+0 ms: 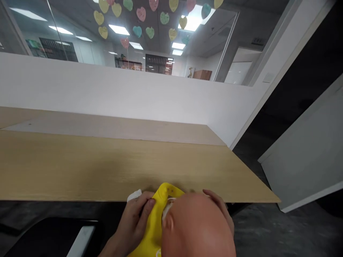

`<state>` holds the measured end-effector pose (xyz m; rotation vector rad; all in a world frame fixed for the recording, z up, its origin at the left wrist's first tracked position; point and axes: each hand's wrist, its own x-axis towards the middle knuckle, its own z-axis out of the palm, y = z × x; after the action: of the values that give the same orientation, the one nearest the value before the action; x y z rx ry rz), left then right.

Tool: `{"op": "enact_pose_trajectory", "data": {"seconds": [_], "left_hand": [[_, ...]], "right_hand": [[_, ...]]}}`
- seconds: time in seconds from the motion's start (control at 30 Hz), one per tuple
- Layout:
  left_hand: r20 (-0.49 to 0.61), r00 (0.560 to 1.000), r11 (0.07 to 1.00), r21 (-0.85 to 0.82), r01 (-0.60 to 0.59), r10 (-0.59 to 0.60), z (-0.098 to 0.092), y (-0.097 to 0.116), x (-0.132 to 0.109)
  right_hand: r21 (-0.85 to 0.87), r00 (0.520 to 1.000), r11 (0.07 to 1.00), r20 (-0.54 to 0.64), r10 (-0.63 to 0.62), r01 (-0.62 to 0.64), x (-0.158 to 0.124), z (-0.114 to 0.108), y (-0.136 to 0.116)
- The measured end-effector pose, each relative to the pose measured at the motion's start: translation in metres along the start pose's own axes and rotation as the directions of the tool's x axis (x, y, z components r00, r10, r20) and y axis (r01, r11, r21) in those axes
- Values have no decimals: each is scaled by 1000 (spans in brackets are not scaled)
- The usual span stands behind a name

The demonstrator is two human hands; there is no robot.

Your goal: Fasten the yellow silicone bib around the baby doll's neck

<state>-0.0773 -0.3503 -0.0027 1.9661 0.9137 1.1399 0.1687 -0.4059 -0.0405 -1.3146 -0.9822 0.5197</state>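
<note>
A baby doll's bald head (198,225) fills the bottom middle, seen from behind and above, with one ear showing on its left. At its left side is a yellow bib (152,232) with a raised, rounded tab end at the top. My left hand (135,217) is closed on the bib's left edge, thumb on top. A small white piece (134,195), perhaps cloth or tissue, pokes out beyond these fingers. My right hand (221,208) curves round the right side of the doll's head; its palm and most fingers are hidden behind it.
A light wooden table (112,164) stretches across just beyond the doll. Behind it rise a white wall (107,92) and a window with heart-shaped paper notes (141,14). On the right is a pale door panel (308,150); at lower left, a black chair (50,235).
</note>
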Motion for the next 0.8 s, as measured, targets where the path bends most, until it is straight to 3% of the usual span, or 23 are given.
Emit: {"op": "enact_pose_trajectory", "data": {"seconds": [0.1, 0.2, 0.37, 0.47, 0.57, 0.7, 0.73, 0.8], "left_hand": [[23, 997, 997, -14, 78, -78, 13, -2, -11], [60, 984, 984, -48, 171, -168, 23, -7, -16], [182, 929, 930, -123, 346, -321, 32, -17, -27], [236, 894, 892, -160, 423, -381, 33, -19, -31], [261, 875, 867, -188, 461, -409, 33, -18, -32], [302, 892, 907, -148, 393, -337, 38, -18, -34], [317, 895, 919, -135, 370, -314, 40, -18, -36], [347, 896, 934, -119, 337, -279, 44, -21, -38]], "right_hand": [[58, 972, 976, 122, 201, -209, -8, -3, 5], [53, 901, 950, 339, 271, -306, -2, -2, -4], [-72, 699, 948, 659, 278, -309, 8, 3, -16], [-82, 592, 934, 754, 285, -347, 10, 7, -19], [-120, 541, 939, 790, 287, -322, 13, 13, -21], [-246, 374, 932, 865, 334, -265, 16, 25, -10], [-292, 347, 936, 872, 345, -196, 16, 29, -5], [-353, 337, 935, 884, 325, 27, 16, 37, 4]]}}
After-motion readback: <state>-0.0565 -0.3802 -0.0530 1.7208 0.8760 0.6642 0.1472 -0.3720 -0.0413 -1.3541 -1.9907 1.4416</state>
